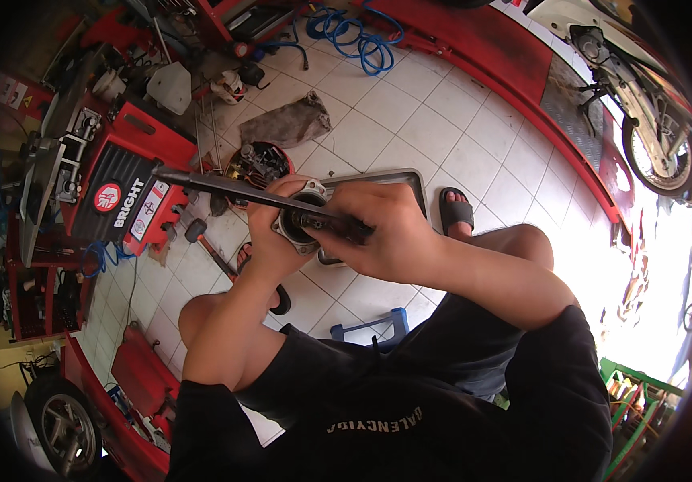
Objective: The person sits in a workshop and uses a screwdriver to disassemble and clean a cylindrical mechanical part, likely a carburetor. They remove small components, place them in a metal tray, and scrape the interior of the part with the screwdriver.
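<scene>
In the head view my left hand (270, 233) is closed around a silver, flanged metal housing (311, 187) with a dark round bore. My right hand (386, 229) grips a long dark metal tool (229, 188) at the housing; the tool's far part reaches left across the picture, and its near end is partly hidden by my fingers. A metal tray (410, 177) lies on the floor beneath my hands. Just beyond the left hand sits a round container of parts (253, 161). A hammer-like tool with an orange handle (216, 255) lies on the tiles below left.
A red toolbox (137, 136) and cluttered stands are at left, with a grey rag (282, 119) and blue hose (354, 44) at the back. A red lift platform (515, 92) with a motorcycle (651, 145) runs along the right. A blue low frame (370, 321) is between my legs.
</scene>
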